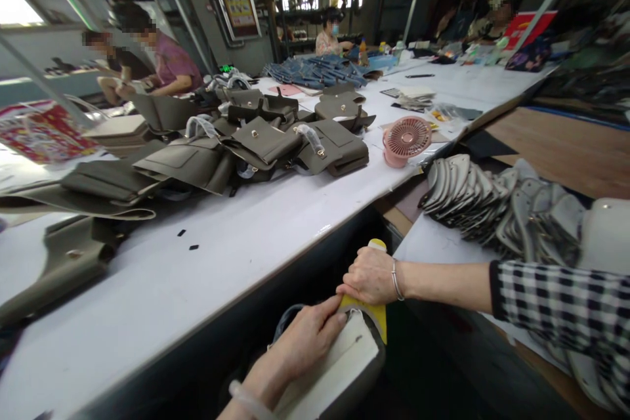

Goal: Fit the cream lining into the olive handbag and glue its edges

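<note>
At bottom centre, the right hand is gripping a yellow tool, the left hand, grip unclear, touching a white piece.

Grey-green handbags with flap fronts lie heaped along a long white desk, with a pink round fan just beside them. Folded blue denim sits farther back. Pale curved pieces are piled at the right, and several people sit in the background.
</note>
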The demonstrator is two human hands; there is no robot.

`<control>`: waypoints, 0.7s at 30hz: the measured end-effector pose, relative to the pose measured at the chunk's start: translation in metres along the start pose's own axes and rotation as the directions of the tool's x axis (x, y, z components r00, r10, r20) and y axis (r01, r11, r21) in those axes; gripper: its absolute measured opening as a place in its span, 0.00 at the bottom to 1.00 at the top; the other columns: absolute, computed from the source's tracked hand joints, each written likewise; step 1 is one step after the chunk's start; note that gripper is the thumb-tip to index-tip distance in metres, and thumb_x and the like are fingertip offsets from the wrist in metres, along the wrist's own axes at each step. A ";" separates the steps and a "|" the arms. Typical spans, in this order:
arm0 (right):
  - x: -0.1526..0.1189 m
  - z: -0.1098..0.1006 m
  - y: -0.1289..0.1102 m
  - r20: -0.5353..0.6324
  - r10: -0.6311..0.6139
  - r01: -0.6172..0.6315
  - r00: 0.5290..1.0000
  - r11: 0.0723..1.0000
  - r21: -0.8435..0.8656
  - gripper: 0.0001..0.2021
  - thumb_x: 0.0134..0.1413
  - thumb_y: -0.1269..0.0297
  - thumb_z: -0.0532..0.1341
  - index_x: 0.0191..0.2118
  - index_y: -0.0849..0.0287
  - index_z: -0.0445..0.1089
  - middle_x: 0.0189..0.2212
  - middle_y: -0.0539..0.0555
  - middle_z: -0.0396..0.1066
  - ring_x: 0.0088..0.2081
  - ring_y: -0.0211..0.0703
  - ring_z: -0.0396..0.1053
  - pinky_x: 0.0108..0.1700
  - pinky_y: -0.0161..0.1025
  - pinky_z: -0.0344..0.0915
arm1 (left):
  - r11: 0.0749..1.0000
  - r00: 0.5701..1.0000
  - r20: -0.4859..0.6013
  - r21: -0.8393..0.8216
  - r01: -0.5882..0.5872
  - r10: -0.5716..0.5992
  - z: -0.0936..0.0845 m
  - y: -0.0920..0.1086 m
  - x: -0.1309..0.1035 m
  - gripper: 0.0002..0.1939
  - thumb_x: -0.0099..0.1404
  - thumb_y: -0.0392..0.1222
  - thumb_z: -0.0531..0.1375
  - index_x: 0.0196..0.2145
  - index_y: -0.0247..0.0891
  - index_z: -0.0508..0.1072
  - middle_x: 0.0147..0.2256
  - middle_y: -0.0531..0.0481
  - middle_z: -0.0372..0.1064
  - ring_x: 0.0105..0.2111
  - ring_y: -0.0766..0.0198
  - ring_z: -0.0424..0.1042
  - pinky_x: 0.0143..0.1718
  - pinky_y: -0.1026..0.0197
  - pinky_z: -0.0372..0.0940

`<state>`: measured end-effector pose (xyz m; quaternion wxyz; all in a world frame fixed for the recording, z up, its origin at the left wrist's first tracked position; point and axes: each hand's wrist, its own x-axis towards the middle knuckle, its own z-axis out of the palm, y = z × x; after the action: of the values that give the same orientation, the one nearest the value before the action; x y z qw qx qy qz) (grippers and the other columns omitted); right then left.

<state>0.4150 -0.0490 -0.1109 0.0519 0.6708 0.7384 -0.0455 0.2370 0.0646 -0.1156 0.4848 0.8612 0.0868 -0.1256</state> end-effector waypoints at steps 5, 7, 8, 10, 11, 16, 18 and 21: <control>0.002 -0.008 -0.001 0.051 0.009 -0.008 0.999 1.000 -0.004 0.25 0.69 0.54 0.48 0.29 0.60 0.75 0.27 0.57 0.77 0.29 0.49 0.75 0.29 0.39 0.54 | 0.999 1.000 0.001 0.043 0.011 -0.011 0.000 0.001 -0.002 0.16 0.72 0.48 0.47 0.42 0.41 0.72 0.33 0.52 0.73 0.31 0.62 0.70 0.34 0.62 0.58; 0.002 -0.009 -0.001 0.064 0.015 -0.015 0.998 1.000 0.001 0.25 0.69 0.53 0.48 0.29 0.59 0.75 0.27 0.57 0.77 0.29 0.49 0.76 0.29 0.39 0.54 | 0.999 1.000 0.001 0.041 0.011 -0.011 0.001 0.000 -0.003 0.16 0.72 0.48 0.47 0.43 0.41 0.72 0.34 0.51 0.74 0.32 0.61 0.71 0.36 0.62 0.58; 0.001 -0.009 -0.001 0.067 0.022 -0.022 0.997 1.000 0.003 0.25 0.69 0.53 0.48 0.29 0.59 0.75 0.27 0.57 0.77 0.30 0.49 0.76 0.29 0.39 0.54 | 0.999 1.000 0.001 0.033 0.010 -0.010 0.001 0.000 -0.003 0.16 0.72 0.49 0.47 0.43 0.41 0.72 0.34 0.50 0.74 0.33 0.60 0.72 0.36 0.62 0.59; -0.001 -0.008 -0.002 0.073 0.042 -0.043 0.996 0.999 0.011 0.26 0.70 0.54 0.46 0.30 0.59 0.76 0.27 0.57 0.77 0.30 0.49 0.76 0.29 0.38 0.54 | 1.000 1.000 0.000 0.015 0.002 -0.002 0.001 0.000 -0.004 0.16 0.73 0.49 0.47 0.43 0.42 0.72 0.35 0.50 0.74 0.34 0.60 0.72 0.37 0.62 0.59; -0.002 -0.007 -0.003 0.075 0.054 -0.056 0.996 0.998 0.017 0.26 0.70 0.54 0.46 0.30 0.59 0.76 0.28 0.57 0.78 0.30 0.48 0.76 0.29 0.38 0.54 | 1.000 1.000 -0.002 0.012 -0.003 0.003 0.001 0.000 -0.003 0.16 0.73 0.49 0.47 0.43 0.42 0.72 0.35 0.50 0.74 0.34 0.59 0.73 0.36 0.62 0.58; -0.008 -0.003 -0.011 0.098 0.130 -0.136 0.987 0.989 0.052 0.28 0.71 0.54 0.43 0.31 0.59 0.76 0.29 0.57 0.78 0.30 0.47 0.75 0.30 0.39 0.55 | 0.999 1.000 -0.002 0.035 -0.013 0.013 0.002 -0.002 -0.001 0.16 0.73 0.49 0.46 0.45 0.44 0.71 0.34 0.50 0.74 0.32 0.59 0.73 0.36 0.61 0.58; -0.010 -0.001 -0.015 0.111 0.167 -0.175 0.980 0.982 0.066 0.27 0.71 0.54 0.43 0.31 0.59 0.76 0.29 0.57 0.78 0.30 0.47 0.75 0.30 0.39 0.56 | 0.998 1.000 0.002 0.064 -0.014 0.014 0.004 -0.003 0.001 0.16 0.73 0.49 0.46 0.45 0.44 0.71 0.32 0.50 0.74 0.32 0.58 0.73 0.34 0.61 0.58; -0.015 0.001 -0.022 0.124 0.236 -0.247 0.964 0.966 0.081 0.28 0.71 0.54 0.43 0.32 0.59 0.76 0.29 0.58 0.78 0.31 0.48 0.76 0.30 0.39 0.57 | 0.992 1.000 -0.009 0.127 -0.012 0.013 0.008 -0.005 0.002 0.17 0.73 0.49 0.46 0.43 0.43 0.71 0.32 0.49 0.74 0.32 0.56 0.73 0.33 0.61 0.57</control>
<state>0.3942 -0.0664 -0.1099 0.0665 0.7540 0.6437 -0.1122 0.2361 0.0610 -0.1243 0.4292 0.8915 0.0755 -0.1236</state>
